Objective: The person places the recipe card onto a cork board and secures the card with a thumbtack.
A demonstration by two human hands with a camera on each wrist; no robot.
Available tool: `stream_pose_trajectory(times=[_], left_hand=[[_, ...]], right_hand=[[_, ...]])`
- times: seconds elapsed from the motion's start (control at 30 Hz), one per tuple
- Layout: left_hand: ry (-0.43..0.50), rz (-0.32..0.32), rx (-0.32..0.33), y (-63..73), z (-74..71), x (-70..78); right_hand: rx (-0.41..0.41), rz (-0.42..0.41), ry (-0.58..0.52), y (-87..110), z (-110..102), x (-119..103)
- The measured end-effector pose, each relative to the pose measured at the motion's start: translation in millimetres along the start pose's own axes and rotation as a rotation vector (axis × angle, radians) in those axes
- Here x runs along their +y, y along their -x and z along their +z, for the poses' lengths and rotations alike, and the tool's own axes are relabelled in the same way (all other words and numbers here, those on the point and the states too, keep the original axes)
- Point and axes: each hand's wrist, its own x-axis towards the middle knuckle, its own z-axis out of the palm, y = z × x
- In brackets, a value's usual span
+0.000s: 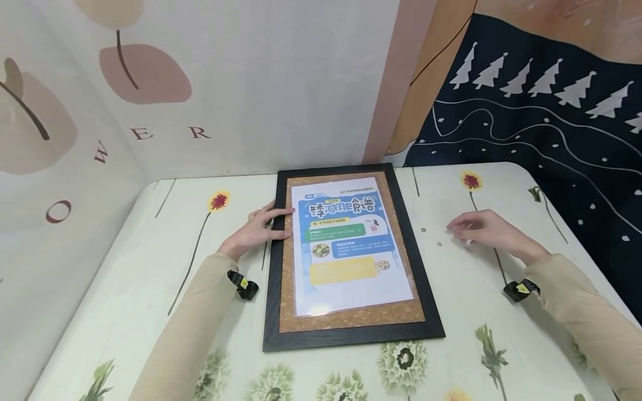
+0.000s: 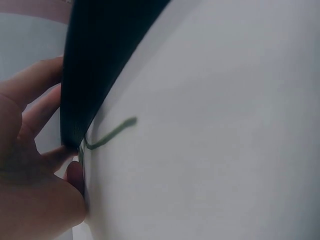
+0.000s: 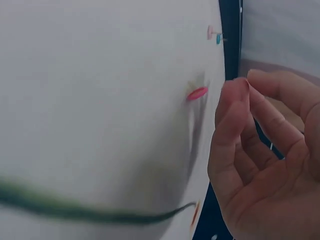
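Note:
A black-framed cork board [image 1: 351,323] lies on the table with a printed sheet [image 1: 346,234] on it. My left hand [image 1: 258,228] rests at the board's left edge, thumb and forefinger reaching onto the frame. The left wrist view shows its fingers [image 2: 37,85] against the dark frame [image 2: 100,65]. To the right of the board, my right hand [image 1: 481,228] hovers over the table, fingers loosely bent and tips close together. No object shows between those tips. A pink pushpin [image 3: 197,93] lies near them, and another pink pushpin [image 3: 210,32] and a blue pushpin [image 3: 218,38] lie farther off.
A white, flower-printed cloth [image 1: 215,312] covers the table. Pale printed fabric [image 1: 261,83] hangs behind it, and dark fabric with white trees [image 1: 526,122] hangs at the right. Each wrist carries a small black camera [image 1: 519,291].

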Motion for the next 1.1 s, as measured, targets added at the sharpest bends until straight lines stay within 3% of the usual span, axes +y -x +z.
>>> stream_pose_trajectory(times=[0.27,0.67,1.1], left_hand=[[0.001,0.002,-0.002,-1.1,1.5,-0.1],[0.01,0.002,0.002,-0.5,0.9,-1.0],[0.009,0.006,0.003,-1.7,2.0,-2.2]], right_hand=[[-0.016,-0.053,-0.003,7.4,-3.4,16.3],[-0.14,-0.056,0.008,15.9,-13.7,30.1],[-0.149,-0.076,-0.011,16.4,-12.6,36.1]])
